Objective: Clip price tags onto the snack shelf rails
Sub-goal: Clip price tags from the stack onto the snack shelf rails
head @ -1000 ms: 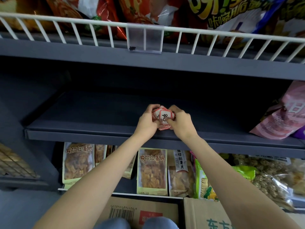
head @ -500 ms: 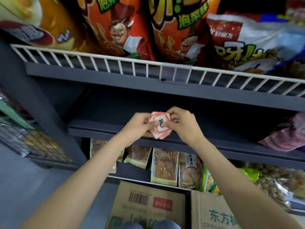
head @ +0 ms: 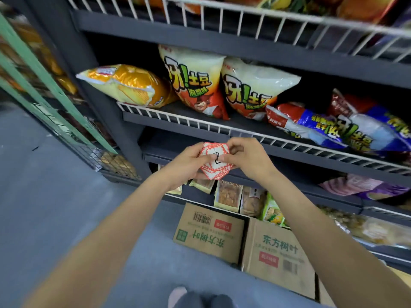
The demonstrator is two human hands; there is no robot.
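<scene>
A fanned stack of white price tags [head: 214,160] with red borders sits between both hands, in front of the dark shelving. My left hand [head: 185,164] grips the stack from the left and underneath. My right hand [head: 245,157] pinches the top tag, which has black handwriting, from the right. Just behind the hands runs a white wire shelf rail [head: 178,121] at the front of a snack shelf. A second white wire rail [head: 244,18] runs along the shelf above. Whether a clear tag holder hangs on the rail behind my hands cannot be told.
Chip bags [head: 195,85] lie on the shelf behind the lower rail. Two cardboard boxes [head: 209,232] stand on the grey floor below, with packets of dried snacks [head: 229,194] on the lowest shelf. A green-framed wire rack [head: 44,85] stands to the left.
The view has tilted up and pulled back, so higher shelves and more floor show. Both hands kept hold of the tag stack and rose to the wire rail's height.
</scene>
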